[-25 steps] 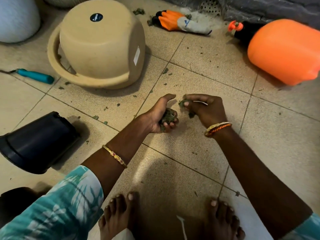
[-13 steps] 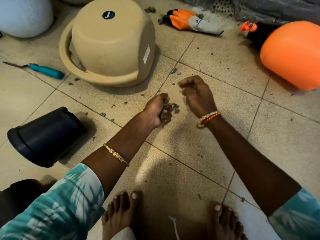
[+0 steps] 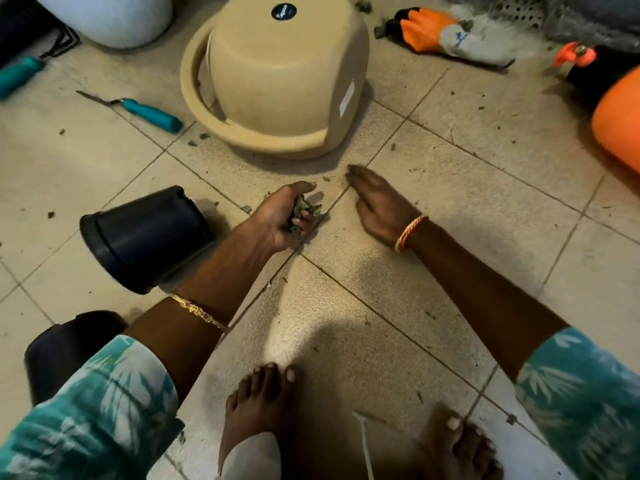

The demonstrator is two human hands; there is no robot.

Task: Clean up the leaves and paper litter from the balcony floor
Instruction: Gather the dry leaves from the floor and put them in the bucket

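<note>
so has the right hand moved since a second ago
Yes. The right hand has gone from pinching leaves beside the left hand to lying flat on the floor, fingers straight, reaching closer to the upturned beige pot.

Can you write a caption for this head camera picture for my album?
Left hand grips gathered leaves while the right hand lies flat on the floor.

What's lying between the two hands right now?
In the head view, only bare tile and a grout line separate the left hand, gripping leaves, from the flat right hand.
</note>
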